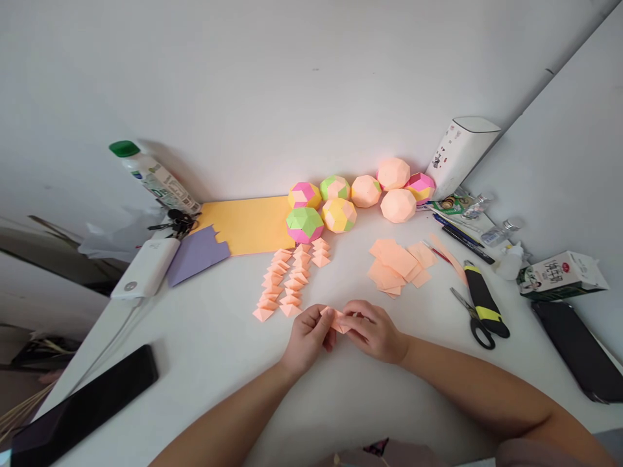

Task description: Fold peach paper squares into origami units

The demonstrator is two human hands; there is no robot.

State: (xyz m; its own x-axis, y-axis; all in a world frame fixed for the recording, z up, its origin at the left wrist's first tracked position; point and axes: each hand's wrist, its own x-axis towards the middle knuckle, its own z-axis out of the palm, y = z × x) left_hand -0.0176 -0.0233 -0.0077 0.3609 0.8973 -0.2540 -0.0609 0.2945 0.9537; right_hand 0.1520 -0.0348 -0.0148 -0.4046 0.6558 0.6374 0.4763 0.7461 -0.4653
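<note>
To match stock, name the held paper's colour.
The folded paper is peach, as the head view shows.

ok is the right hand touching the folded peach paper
Touching. The head view shows the right hand with its fingers against one end of the folded peach paper, no gap between them.

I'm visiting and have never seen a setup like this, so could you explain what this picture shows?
There's no machine here: a person works bare-handed. The single picture comes from a camera worn on the head, looking forward and down. The left hand and right hand hold a small folded peach piece between them. On the white table lie rows of similar pieces, flat peach sheets and scissors. Many-sided colored balls sit near the wall.
</note>
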